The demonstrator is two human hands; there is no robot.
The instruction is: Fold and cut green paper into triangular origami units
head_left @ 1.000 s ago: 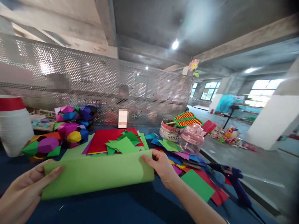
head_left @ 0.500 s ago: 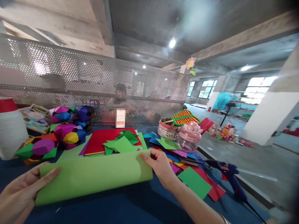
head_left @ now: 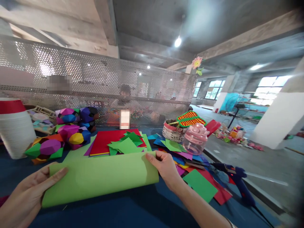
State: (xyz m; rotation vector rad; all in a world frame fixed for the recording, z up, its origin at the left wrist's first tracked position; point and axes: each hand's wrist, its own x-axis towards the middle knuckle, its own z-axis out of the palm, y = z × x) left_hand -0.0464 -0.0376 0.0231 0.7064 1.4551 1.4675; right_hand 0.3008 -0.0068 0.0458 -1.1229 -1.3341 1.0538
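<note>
Green paper sheet (head_left: 99,179), folded over, lies on the blue table (head_left: 133,212), long axis nine to three; left hand (head_left: 28,193) and right hand (head_left: 166,167) pinch its ends.

Two hands (head_left: 28,193) – one pink jar (head_left: 196,138), one woven basket (head_left: 173,131), one glue gun (head_left: 234,179)
</note>
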